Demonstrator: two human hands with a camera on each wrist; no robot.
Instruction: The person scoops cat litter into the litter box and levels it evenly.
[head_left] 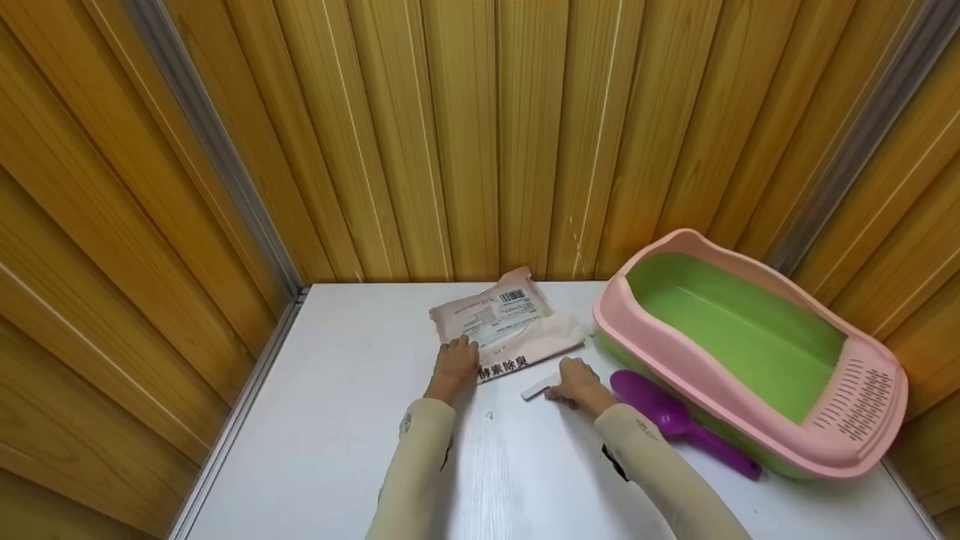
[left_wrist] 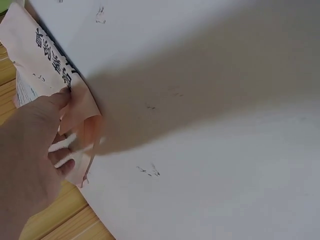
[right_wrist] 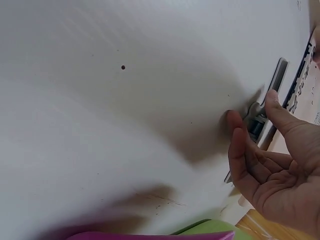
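Observation:
A soft pink bag with a barcode, small print and large dark lettering lies folded near the table's back edge. At its front left corner, my left hand pinches the bag, thumb on top and fingers underneath, as the left wrist view shows. Just right of the bag's front edge, my right hand holds a long white bag clip close to the table. In the right wrist view, the thumb presses on the clip beside a dark part at its middle; the fingers partly hide the rest.
A pink-rimmed green litter box stands at the right, with a slotted panel at its near end. Against its left side lies a purple scoop. Wood-patterned walls rise behind and beside the white table.

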